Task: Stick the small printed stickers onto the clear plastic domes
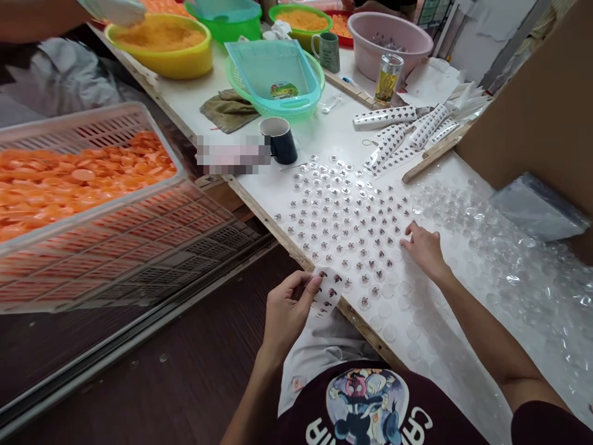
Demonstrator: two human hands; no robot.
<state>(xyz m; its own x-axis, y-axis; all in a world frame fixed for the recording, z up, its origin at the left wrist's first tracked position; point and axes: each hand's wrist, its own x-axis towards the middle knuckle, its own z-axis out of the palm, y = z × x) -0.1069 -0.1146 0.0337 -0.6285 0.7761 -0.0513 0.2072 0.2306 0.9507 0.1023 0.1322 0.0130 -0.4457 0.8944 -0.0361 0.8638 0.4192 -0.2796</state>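
Between the thumb and fingers of my left hand is a sticker sheet printed with small dark figures, held at the table's front edge. My right hand is over the table, thumb and index finger close together at the right border of the rows of clear discs. Whether something small sits between those fingertips I cannot make out. Many clear round discs bearing a dark sticker lie in rows before me. Plain clear discs lie below and right of them.
A heap of clear plastic pieces covers the right side, beside a cardboard sheet. Rolled sticker sheets, a dark mug and a turquoise basket stand farther back. At left is a crate of orange pieces; another person's gloved hand is above a yellow basin.
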